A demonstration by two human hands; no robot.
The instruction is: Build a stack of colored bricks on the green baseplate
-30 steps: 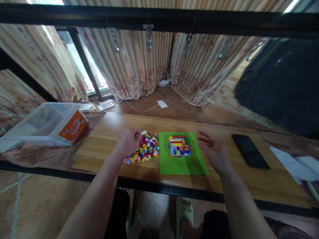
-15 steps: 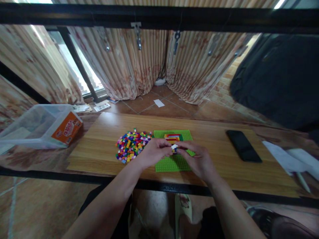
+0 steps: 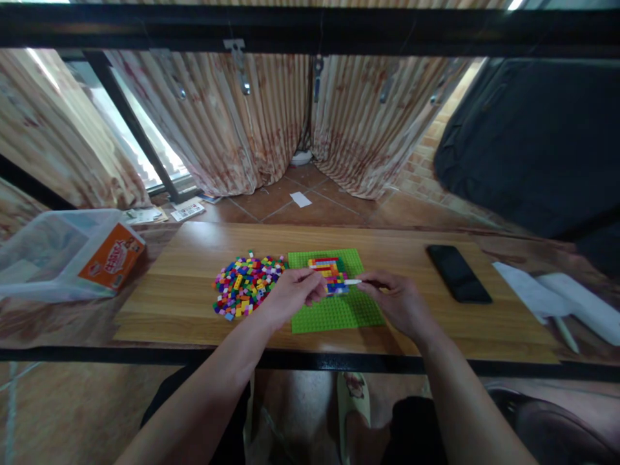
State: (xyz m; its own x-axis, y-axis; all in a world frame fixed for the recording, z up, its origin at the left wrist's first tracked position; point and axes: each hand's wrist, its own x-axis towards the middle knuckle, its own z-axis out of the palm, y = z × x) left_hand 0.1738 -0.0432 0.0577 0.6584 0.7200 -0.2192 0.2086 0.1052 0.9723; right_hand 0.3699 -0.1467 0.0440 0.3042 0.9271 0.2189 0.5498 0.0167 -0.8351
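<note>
My right hand [image 3: 400, 300] pinches a slim white toy brick [image 3: 352, 282] between thumb and fingertips, above the right part of a green studded baseplate [image 3: 334, 316]. Rows of coloured bricks, red, orange, yellow and blue, form a built block [image 3: 329, 266] on that plate. Close by on the left, my left hand [image 3: 295, 290] has its fingers curled in over the plate's left side. What its fingers hold, if anything, is hidden. A heap of small mixed-colour bricks [image 3: 247, 284] lies left of the plate, partly behind my left hand.
A wooden board [image 3: 179, 290] carries the plate and bricks. On its right lies a black phone [image 3: 458, 273], with white papers [image 3: 523, 290] beyond. At the far left is a clear plastic box [image 3: 58, 252] with an orange label. A black bar [image 3: 290, 33] crosses above.
My hands have moved apart: the right went rightward with the white brick, uncovering more of the build. Blue pieces seen between my fingertips earlier no longer show there. The view has shifted slightly.
</note>
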